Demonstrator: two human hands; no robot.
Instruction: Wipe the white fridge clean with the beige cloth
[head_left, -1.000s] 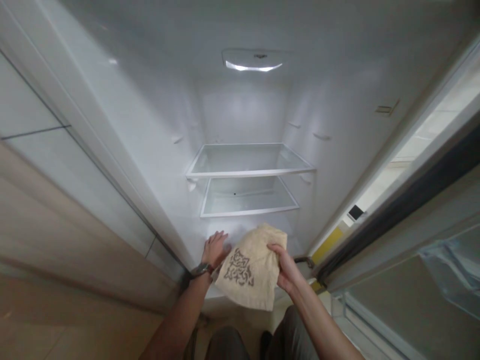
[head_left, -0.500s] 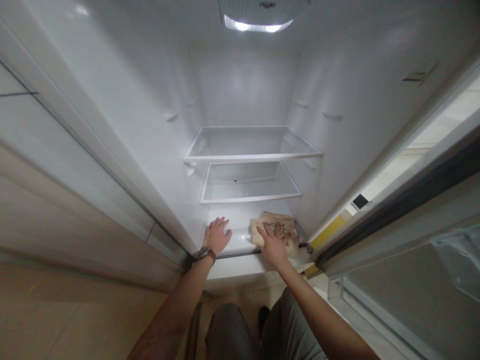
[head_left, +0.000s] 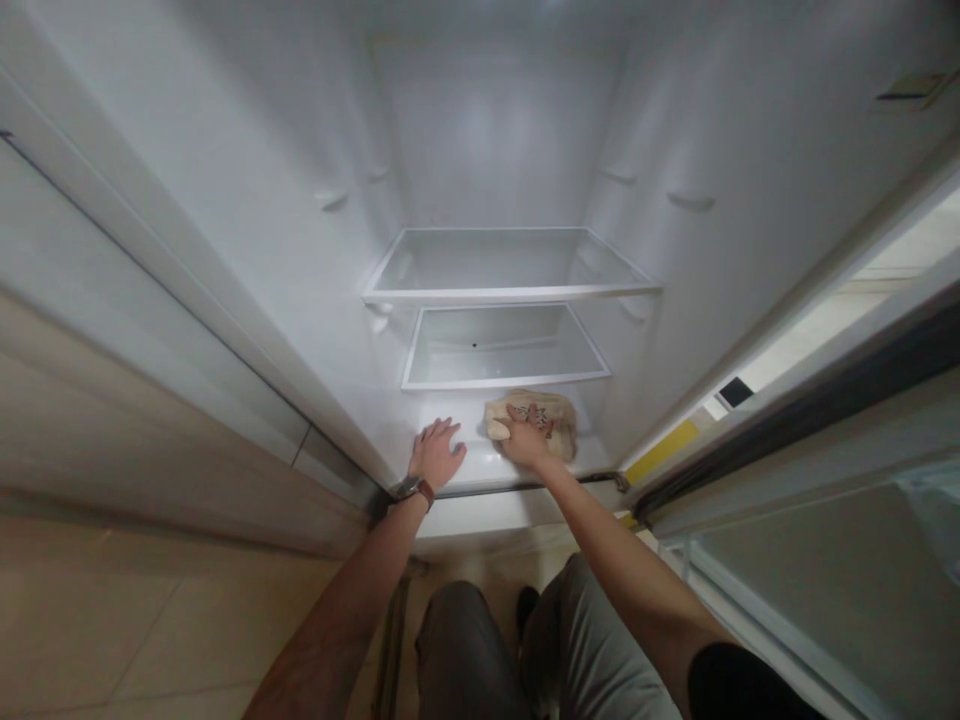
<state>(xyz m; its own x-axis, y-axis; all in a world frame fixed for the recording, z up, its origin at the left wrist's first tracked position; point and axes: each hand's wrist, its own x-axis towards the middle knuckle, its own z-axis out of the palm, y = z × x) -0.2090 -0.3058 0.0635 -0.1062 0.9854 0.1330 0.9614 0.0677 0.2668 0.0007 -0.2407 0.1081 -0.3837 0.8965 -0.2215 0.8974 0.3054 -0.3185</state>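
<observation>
I look into an open white fridge with nothing stored in it. My right hand (head_left: 525, 438) presses down on a beige cloth (head_left: 556, 415) with a dark pattern, which lies bunched on the fridge's bottom floor (head_left: 480, 465), right of centre. The fingers lie spread over the cloth. My left hand (head_left: 437, 452), with a watch at the wrist, rests flat and open on the same floor a little to the left, near the front edge. It holds nothing.
Two glass shelves sit above the hands: an upper shelf (head_left: 510, 292) and a lower shelf (head_left: 506, 380). The fridge's side walls close in left and right. The open door (head_left: 825, 520) stands to the right. My knees are below, over a tiled floor.
The cloth went from held up in front of the fridge down onto the bottom floor. My right hand then slid it left and deeper in. The view tilted down.
</observation>
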